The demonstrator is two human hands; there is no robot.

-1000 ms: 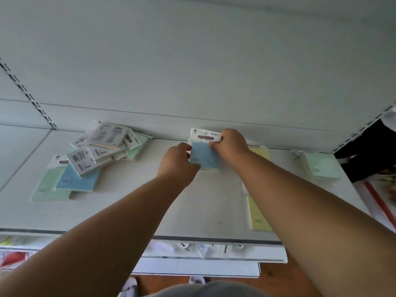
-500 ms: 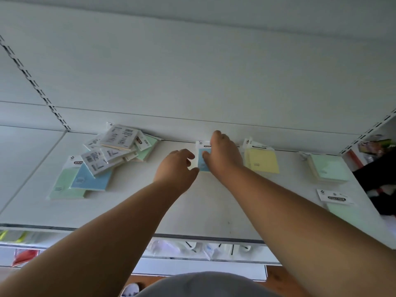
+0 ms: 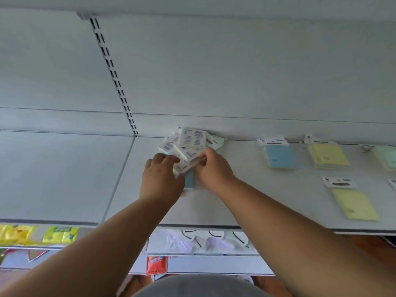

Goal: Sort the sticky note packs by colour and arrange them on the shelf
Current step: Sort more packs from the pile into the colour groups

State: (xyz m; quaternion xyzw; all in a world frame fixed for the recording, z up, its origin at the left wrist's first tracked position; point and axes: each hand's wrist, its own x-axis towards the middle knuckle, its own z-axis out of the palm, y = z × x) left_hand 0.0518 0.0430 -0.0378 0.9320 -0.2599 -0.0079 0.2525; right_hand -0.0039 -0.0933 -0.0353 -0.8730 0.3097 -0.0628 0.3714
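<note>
i have both hands up on the white shelf (image 3: 257, 202), working at the unsorted pile of packs (image 3: 190, 144) that sits against the back wall just right of the slotted upright (image 3: 113, 76). most packs in that pile lie label side up, white cards with barcodes, overlapping at odd angles, with a pale green one poking out at the right edge.

my right hand (image 3: 214, 168) has its thumb and fingers pinched on the edge of a white-backed pack (image 3: 186, 165) at the near side of the pile. my left hand (image 3: 160, 179) is beside it, fingers curled in toward the same pack; they touch it, though blur keeps me from saying whether they truly grip. the two hands are close together, nearly touching. under and between them a blue pack (image 3: 189, 179) lies flat on the shelf.

to the right, well apart from the pile, sorted packs lie in a row along the back: a blue stack (image 3: 279, 156), then a yellow stack (image 3: 329, 156), then a green stack (image 3: 386, 157) cut off by the frame edge. nearer the front edge lies a single yellow pack (image 3: 354, 206) with its white header card.

below the shelf, lower tiers hold yellow and green packets (image 3: 57, 234) at left, and a red packet (image 3: 156, 264) hangs near the centre.
</note>
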